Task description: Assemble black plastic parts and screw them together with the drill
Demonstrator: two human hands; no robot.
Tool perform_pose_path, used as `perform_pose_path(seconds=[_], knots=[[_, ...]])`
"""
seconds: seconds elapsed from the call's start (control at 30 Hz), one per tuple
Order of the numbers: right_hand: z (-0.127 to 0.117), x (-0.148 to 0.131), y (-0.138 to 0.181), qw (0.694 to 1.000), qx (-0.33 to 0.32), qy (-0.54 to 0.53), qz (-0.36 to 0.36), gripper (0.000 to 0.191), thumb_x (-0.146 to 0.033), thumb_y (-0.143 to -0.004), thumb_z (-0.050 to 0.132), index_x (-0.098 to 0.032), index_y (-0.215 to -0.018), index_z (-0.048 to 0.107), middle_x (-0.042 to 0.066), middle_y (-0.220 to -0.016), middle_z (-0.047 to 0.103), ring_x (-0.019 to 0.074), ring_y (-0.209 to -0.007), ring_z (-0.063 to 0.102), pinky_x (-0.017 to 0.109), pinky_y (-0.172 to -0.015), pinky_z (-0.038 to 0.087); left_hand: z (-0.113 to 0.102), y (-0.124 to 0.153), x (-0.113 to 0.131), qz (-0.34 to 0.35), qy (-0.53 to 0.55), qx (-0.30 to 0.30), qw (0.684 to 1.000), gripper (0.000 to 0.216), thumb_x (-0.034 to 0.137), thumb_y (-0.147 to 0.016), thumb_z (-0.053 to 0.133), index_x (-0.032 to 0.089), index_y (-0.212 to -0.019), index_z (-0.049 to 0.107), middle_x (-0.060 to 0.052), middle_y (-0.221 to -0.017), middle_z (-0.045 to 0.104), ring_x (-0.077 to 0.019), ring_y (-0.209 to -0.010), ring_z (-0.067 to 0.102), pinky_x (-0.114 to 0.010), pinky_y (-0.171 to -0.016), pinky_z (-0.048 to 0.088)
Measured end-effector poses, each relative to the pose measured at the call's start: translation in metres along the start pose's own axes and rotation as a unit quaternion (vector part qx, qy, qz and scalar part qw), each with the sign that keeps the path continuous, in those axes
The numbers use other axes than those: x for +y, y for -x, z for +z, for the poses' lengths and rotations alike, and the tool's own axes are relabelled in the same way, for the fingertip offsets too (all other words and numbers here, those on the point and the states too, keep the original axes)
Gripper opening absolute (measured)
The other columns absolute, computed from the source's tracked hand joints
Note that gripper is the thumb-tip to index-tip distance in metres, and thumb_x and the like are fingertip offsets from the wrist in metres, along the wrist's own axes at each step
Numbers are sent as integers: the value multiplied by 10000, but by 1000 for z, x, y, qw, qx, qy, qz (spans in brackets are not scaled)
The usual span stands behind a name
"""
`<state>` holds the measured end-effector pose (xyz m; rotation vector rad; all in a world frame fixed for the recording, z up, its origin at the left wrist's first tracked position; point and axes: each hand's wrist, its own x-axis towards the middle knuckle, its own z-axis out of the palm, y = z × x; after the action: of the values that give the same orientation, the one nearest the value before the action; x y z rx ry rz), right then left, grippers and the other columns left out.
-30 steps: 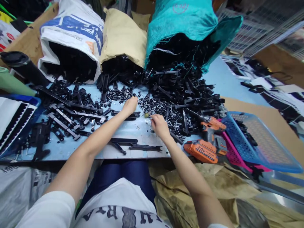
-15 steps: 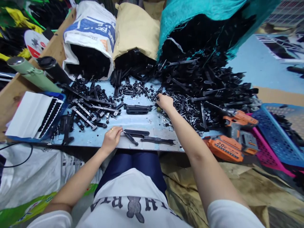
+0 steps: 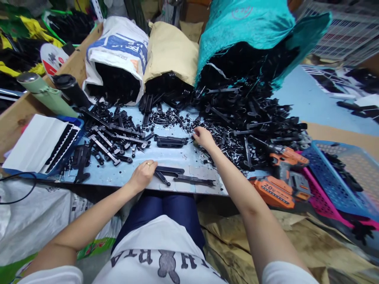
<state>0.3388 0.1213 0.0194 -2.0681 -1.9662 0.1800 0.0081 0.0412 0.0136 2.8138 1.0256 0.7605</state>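
At the table's front edge, my left hand [image 3: 144, 174] is closed on the left end of a flat black plastic bar [image 3: 171, 170]. A shorter black piece [image 3: 162, 178] slants out below that bar from the same end, which my fingers cover. Just right of these lies a black fork-ended bar [image 3: 195, 180], apart from my hand. My right hand [image 3: 204, 138] has its fingertips pinched together at the left edge of a heap of small screws [image 3: 226, 136]; what they hold is too small to make out. Between the hands and farther back lies a stack of black bars [image 3: 171, 142].
Black parts [image 3: 115, 134] are heaped on the left, beside a blue tray [image 3: 77, 136]. White [image 3: 118, 51], tan [image 3: 171, 51] and teal [image 3: 245, 27] sacks stand open behind. An orange cordless drill [image 3: 287, 157] and a blue basket [image 3: 334, 185] are at right.
My left hand has turned and shifted over the bars' left end, hiding more of it. The right hand stays at the screw heap, fingers pinched. The camera view has tilted up slightly.
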Motion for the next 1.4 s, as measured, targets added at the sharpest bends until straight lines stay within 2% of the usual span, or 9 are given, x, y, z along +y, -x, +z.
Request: perform_pose_path(seconds=[0.23,0.5,0.6,0.7,0.77,0.87,1.1,1.23,1.4], knots=[[9,-31,-29,993,-48,103,7,274,-161,-844,432,-144,-1062,598,147,-1040,595,244,-982,536,324,-806,423,22,14,3,-22,6,5,1000,283,152,-913,351,147,-1063,591,-116,-943,634,-197,-869,612,-354,-782,519],[-1,-27,-12,997,-31,76,5,212,-151,-793,504,-158,-952,645,123,-992,627,233,-941,563,306,-762,435,29,21,2,-46,73,69,994,236,167,-896,438,188,-1062,604,-86,-955,670,-190,-927,625,-346,-791,494],[-10,-33,16,999,44,-17,7,157,-155,-770,547,-152,-895,642,86,-912,645,193,-849,588,291,-750,452,37,26,0,-29,81,142,986,227,171,-883,473,180,-1067,606,-83,-971,683,-169,-905,644,-308,-804,511],[-14,-49,68,969,107,-223,-26,100,-229,-782,584,-166,-834,643,39,-797,660,155,-720,605,275,-690,486,42,27,0,-20,64,158,985,209,158,-866,498,183,-1035,619,-80,-962,691,-177,-890,650,-309,-774,513],[-12,-61,106,946,102,-304,-46,114,-275,-799,590,-181,-828,649,30,-778,671,147,-698,617,264,-656,498,42,26,0,-24,50,139,989,203,145,-860,498,182,-1016,622,-80,-960,691,-193,-893,645,-327,-753,501],[-6,-73,146,942,113,-308,-66,95,-251,-819,573,-190,-818,646,39,-782,676,147,-714,627,262,-661,503,38,26,0,-34,51,114,992,206,131,-865,474,184,-996,623,-78,-961,688,-203,-908,636,-340,-759,478],[3,-78,159,958,153,-192,-148,160,-175,-869,476,-177,-885,636,78,-874,672,155,-813,636,281,-738,521,30,11,17,2,25,86,996,255,186,-868,466,163,-1096,579,-118,-1064,647,-235,-1027,576,-419,-915,384],[15,-78,164,966,152,-137,-159,209,-182,-893,445,-175,-956,645,92,-935,673,163,-859,638,290,-769,530,30,-15,42,73,33,-53,995,390,343,-861,492,144,-1197,510,-134,-1116,605,-262,-1089,515,-434,-960,333],[36,-67,180,969,147,-126,-151,257,-248,-905,469,-195,-1115,606,95,-1075,647,185,-991,606,335,-862,503,40,-31,51,9,40,-145,989,572,524,-765,579,125,-1170,511,-128,-1015,600,-274,-970,518,-394,-823,393]])
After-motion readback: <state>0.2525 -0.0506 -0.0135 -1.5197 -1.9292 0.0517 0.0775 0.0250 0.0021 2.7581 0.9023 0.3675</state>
